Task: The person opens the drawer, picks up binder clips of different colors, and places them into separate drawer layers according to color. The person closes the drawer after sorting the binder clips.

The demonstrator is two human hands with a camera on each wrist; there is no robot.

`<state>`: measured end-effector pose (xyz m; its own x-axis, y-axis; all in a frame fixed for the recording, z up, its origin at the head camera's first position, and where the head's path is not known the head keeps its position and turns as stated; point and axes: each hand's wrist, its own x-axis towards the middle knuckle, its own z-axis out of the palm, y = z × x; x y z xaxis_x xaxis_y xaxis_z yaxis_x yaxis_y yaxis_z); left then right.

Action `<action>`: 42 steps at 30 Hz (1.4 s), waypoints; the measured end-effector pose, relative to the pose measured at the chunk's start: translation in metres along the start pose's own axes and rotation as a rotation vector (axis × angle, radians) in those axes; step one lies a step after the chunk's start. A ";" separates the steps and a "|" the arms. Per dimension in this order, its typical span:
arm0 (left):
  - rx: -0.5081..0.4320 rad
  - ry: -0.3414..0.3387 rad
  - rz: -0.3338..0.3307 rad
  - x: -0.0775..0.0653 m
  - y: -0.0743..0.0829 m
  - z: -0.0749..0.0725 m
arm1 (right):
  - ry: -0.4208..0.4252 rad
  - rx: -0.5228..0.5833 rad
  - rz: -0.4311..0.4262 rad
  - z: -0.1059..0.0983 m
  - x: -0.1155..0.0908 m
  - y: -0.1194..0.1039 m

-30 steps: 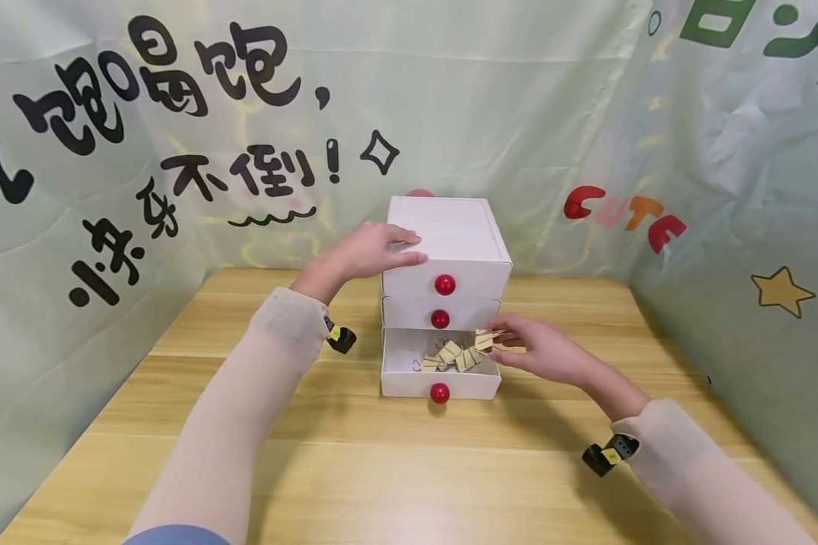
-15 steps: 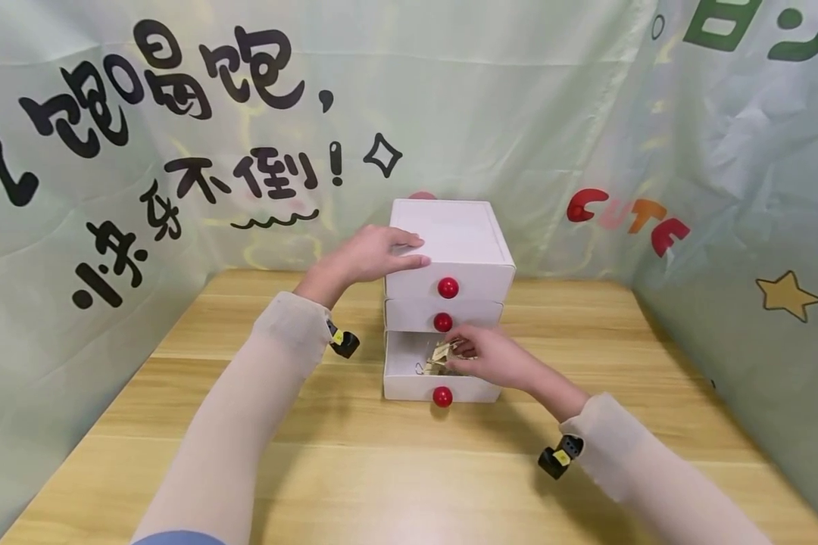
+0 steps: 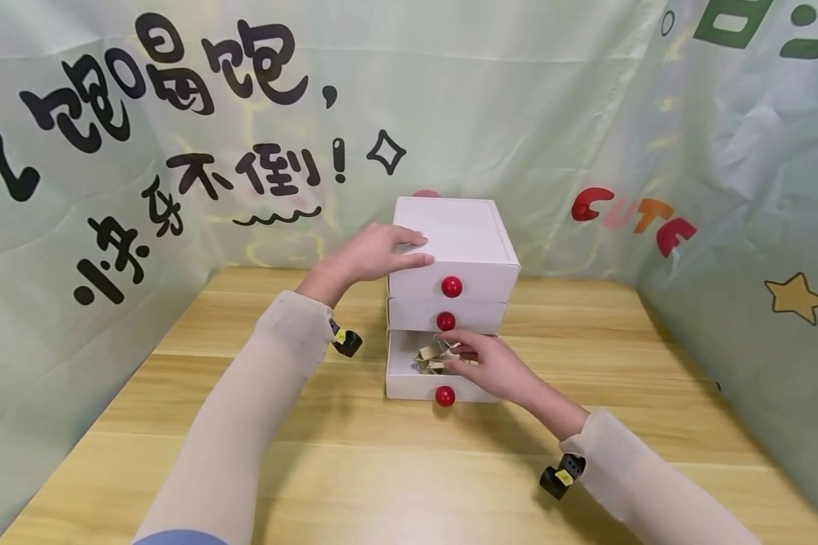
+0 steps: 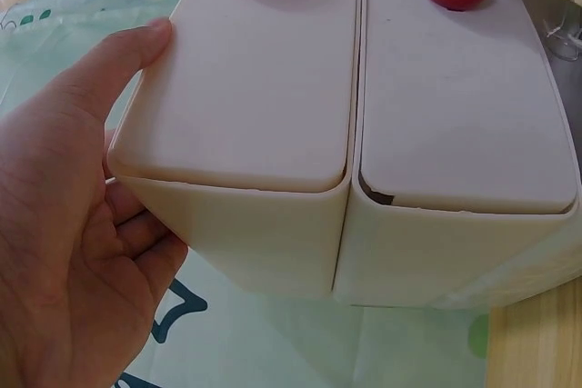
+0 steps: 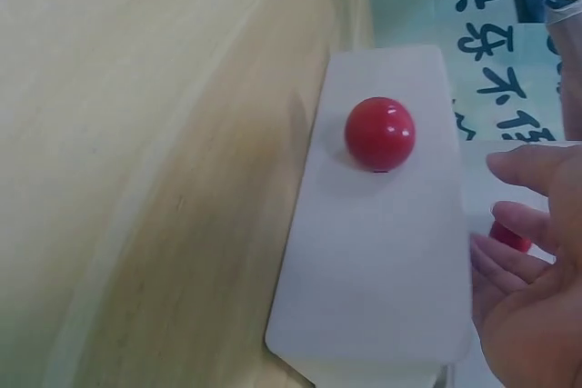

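A small white drawer cabinet (image 3: 460, 227) stands on the table, and its bottom drawer (image 3: 412, 387) is pulled out. Inside that drawer lies a heap of pale yellow binder clips (image 3: 431, 353), partly hidden by my right hand (image 3: 491, 365). That hand reaches over the drawer's right side with its fingers loosely bent. In the right wrist view its fingers (image 5: 514, 165) are apart, and no clip shows between them. My left hand (image 3: 375, 252) rests on the cabinet's top left; in the left wrist view its thumb (image 4: 136, 45) touches the top drawer's front edge.
Red round knobs (image 3: 452, 287) stick out from each drawer front. The upper two drawers are pushed in. Printed cloth (image 3: 518, 113) hangs behind and beside the wooden table (image 3: 382, 469).
My right hand has moved left from the drawer's right side, where it held binder clips, to over the heap. No clip shows in its fingers now. My left hand has stayed put.
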<state>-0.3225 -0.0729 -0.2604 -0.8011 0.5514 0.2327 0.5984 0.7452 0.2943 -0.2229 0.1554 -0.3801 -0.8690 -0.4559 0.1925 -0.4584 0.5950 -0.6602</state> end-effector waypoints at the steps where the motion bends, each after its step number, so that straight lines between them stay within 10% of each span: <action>1: 0.001 0.000 0.000 0.000 0.000 0.000 | 0.006 0.012 -0.004 -0.001 -0.002 -0.001; 15: 0.010 -0.006 -0.002 0.000 0.002 0.000 | 0.017 0.066 0.037 -0.006 -0.034 -0.004; 28: 0.014 0.003 0.004 0.000 0.001 0.002 | -0.137 0.234 0.179 0.000 -0.048 0.005; 42: 0.017 -0.003 0.008 0.000 0.001 0.001 | -0.282 0.645 0.350 0.019 -0.049 0.016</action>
<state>-0.3220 -0.0719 -0.2606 -0.7961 0.5589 0.2319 0.6048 0.7468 0.2766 -0.1843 0.1746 -0.4135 -0.8235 -0.5145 -0.2392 0.1072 0.2729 -0.9560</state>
